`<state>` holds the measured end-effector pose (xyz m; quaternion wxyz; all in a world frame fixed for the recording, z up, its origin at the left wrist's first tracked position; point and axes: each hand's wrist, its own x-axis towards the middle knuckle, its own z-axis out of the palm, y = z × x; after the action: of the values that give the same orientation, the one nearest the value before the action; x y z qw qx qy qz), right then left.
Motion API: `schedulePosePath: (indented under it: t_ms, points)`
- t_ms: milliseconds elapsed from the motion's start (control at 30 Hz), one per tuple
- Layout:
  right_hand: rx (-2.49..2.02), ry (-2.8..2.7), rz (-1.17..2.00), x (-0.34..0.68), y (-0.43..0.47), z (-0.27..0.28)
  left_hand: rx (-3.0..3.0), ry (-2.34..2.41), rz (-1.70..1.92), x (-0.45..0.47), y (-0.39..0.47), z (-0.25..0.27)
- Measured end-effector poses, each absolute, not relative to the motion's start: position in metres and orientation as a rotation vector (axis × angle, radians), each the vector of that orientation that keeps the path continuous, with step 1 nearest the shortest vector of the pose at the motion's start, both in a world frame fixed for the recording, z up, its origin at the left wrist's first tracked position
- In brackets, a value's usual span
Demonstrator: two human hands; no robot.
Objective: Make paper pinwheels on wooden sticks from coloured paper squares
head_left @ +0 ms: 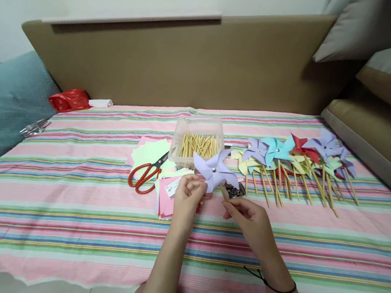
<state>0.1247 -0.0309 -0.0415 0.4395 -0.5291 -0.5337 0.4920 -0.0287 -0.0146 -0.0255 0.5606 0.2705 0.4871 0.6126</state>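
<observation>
A lavender paper pinwheel [219,167] with a shiny pin at its centre is held up in front of me. My left hand [190,194] pinches one of its lower blades between thumb and fingers. Its wooden stick [224,192] is gripped near the end by my right hand [246,215]. Just behind that hand lies a small dark container of metal pins [235,190]. Beside my left hand sits a stack of coloured paper squares [166,196], with a white tag on top. Red-handled scissors [145,175] rest to its left, partly over pale green paper [148,155].
Behind the pinwheel stands a clear plastic box [178,136] of wooden sticks [199,146]. Several pinwheels [279,149] on sticks lie in a pile at the right. A red plastic bag [71,100] is at the far left, on the striped cloth [75,187]. Cushions border the right.
</observation>
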Motion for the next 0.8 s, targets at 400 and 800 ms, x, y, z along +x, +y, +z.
schedulePosePath:
  t_ms: [400, 800]
  points:
    - [-1.340, -1.215, 1.141, 0.140, -0.025, -0.038, 0.852, 1.247, 1.492, -0.031, -0.011, -0.028]
    - [-1.581, -0.841, 0.477, 0.281, 0.031, -0.034, 2.116, 1.388, 0.785, -0.038, -0.005, -0.041]
